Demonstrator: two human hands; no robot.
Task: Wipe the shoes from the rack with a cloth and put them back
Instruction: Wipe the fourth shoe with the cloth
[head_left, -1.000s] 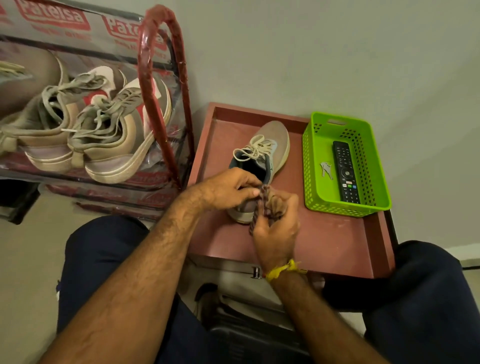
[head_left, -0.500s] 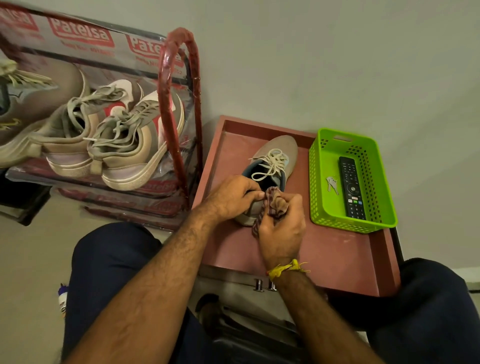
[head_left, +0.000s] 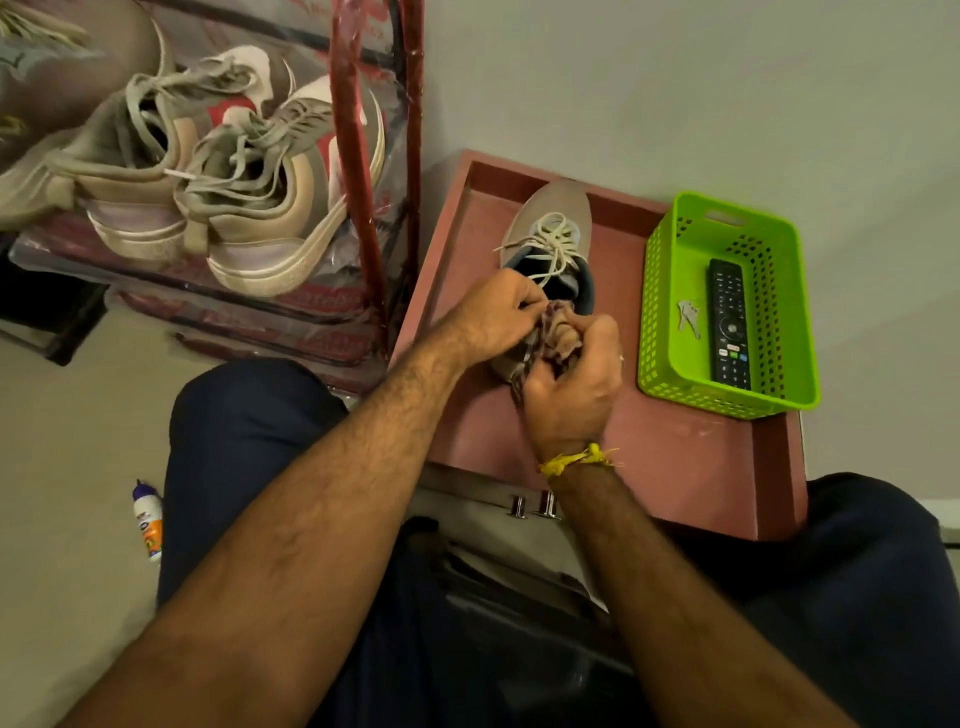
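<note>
My right hand (head_left: 571, 387) is curled tight around a bunched cloth (head_left: 558, 335), pressed to the heel of the grey shoe (head_left: 550, 228). My left hand (head_left: 493, 317) grips that heel just beside the cloth, I judge to steady it for wiping. The shoe stands on a red tray-top table (head_left: 675, 457), toe pointing away from both hands. Beyond my left hand, the rack (head_left: 363, 156) holds a beige pair (head_left: 223, 208).

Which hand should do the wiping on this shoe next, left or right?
Probably the right hand: it grips the bunched cloth against the shoe heel, while the left hand steadies it.
</note>
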